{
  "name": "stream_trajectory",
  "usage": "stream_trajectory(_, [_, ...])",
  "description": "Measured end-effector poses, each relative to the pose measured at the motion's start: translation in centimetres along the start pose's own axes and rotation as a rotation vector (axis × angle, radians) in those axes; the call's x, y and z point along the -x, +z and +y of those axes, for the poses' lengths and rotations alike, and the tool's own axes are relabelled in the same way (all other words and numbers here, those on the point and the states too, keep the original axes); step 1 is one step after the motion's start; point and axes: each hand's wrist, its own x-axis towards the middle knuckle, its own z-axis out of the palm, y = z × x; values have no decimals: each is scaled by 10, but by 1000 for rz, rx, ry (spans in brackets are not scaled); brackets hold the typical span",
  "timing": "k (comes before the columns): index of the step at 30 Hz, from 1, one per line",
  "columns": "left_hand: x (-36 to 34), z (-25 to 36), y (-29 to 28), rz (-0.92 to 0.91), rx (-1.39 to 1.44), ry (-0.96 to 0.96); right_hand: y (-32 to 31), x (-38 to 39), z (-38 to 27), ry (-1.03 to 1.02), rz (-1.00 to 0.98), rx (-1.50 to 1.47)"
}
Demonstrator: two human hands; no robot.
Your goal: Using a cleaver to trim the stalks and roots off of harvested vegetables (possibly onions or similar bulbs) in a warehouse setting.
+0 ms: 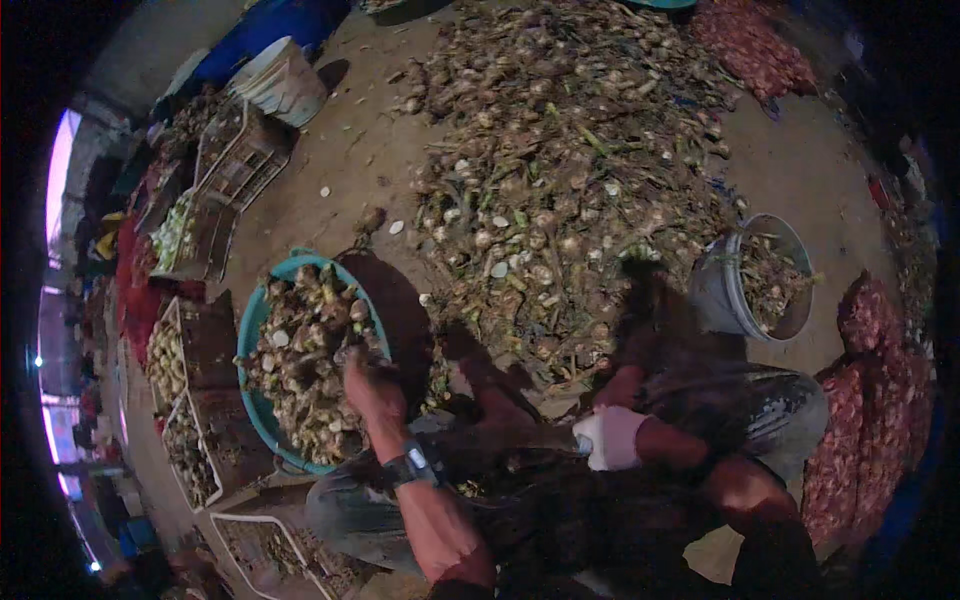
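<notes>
My left hand (374,390), with a dark watch on the wrist, reaches into the right side of a teal basin (243,375) piled with soiled bulbs (305,335). Its fingers curl at the bulbs; whether they grip one is hidden. Over my lap, my gloved right hand (610,440) is closed on a knife (540,436), whose dark blade points leftward and is hard to make out. Beyond my legs spreads a big heap of dirty bulbs, stalks and trimmings (560,200).
A bucket of trimmings (760,275) stands right of the heap, near red mesh sacks (860,420). Crates (190,450) line the left, some holding pale bulbs. A white bucket (275,85) and blue container (255,40) are at back left; more red sacks (750,50) lie back right.
</notes>
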Motion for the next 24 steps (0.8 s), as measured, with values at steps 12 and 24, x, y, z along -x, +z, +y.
stream_trajectory(12, [-65, -228, 70, -537, -991, 729, -18, 21, -4, -64, 442, -144])
stream_trajectory(24, [-97, -269, 102, -465, -1381, 479, -29, 12, 8, -14, 384, -121])
